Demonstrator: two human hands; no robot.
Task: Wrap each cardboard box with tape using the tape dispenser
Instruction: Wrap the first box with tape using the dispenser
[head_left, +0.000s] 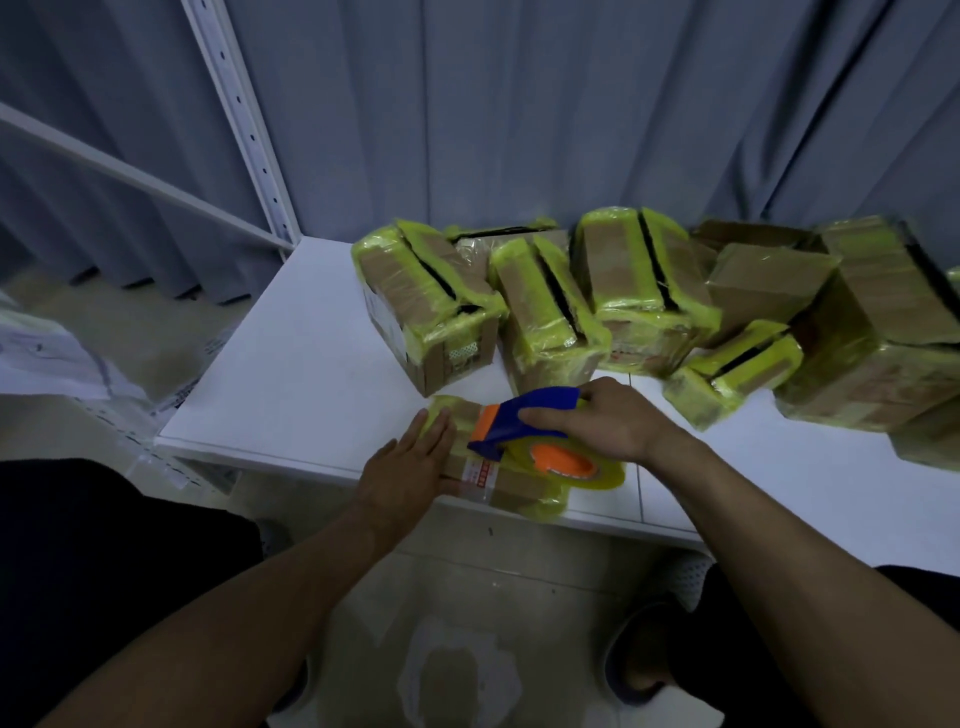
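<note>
Cardboard box at the near edge of the table, mid-wrap: the left hand presses flat on it (fingers straight), the right hand grips the tape dispenser atop it. Next, probably: draw tape across, box braced firmly.

Pretty dim in here, everything's got a bluish-grey cast. A grey-blue curtain hangs in long folds across the whole back. A white table sits right up against it, and a white metal shelving post with a row of holes rises at its far left corner. The floor is pale tile with a blotchy patch.
</note>
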